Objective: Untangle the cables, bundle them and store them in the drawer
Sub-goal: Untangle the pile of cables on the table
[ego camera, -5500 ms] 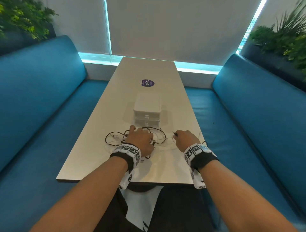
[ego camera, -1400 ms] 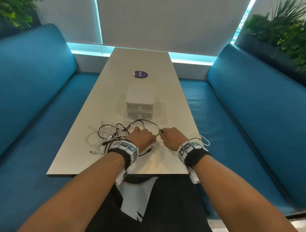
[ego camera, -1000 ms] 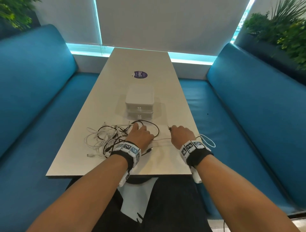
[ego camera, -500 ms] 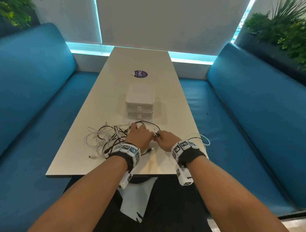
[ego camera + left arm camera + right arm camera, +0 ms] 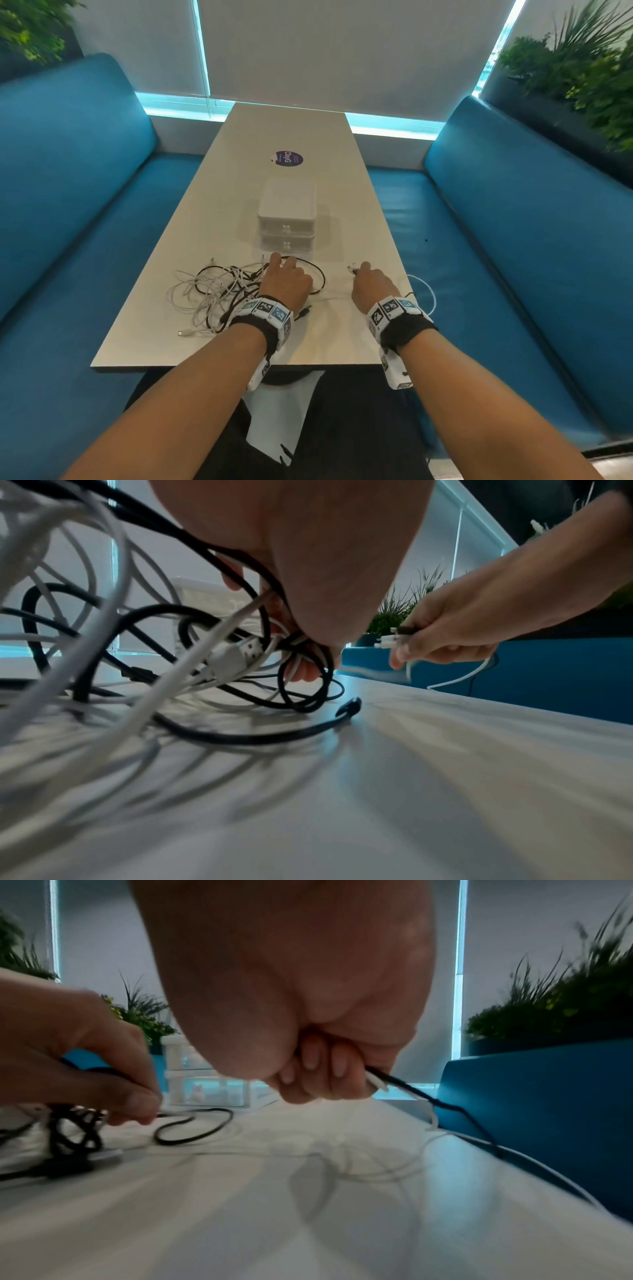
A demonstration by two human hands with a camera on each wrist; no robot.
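A tangle of black and white cables (image 5: 219,294) lies on the near part of the white table (image 5: 239,346). My left hand (image 5: 285,275) sits on the tangle's right side, its fingers curled round black and white strands (image 5: 291,645). My right hand (image 5: 364,277) is a hand's width to the right and grips the plug ends (image 5: 390,639) of a white and a black cable (image 5: 375,1080). These two cables trail over the table's right edge as a white loop (image 5: 424,291). The white two-drawer unit (image 5: 286,216) stands just beyond both hands, drawers closed.
Blue benches (image 5: 496,240) run along both sides of the table. A round purple sticker (image 5: 288,159) is on the tabletop beyond the drawers. Plants (image 5: 582,68) stand behind the bench backs. A loose black plug (image 5: 349,707) lies near my left wrist.
My right hand has moved right, away from the left hand, drawing the gripped cable ends with it. The left hand stays on the tangle.
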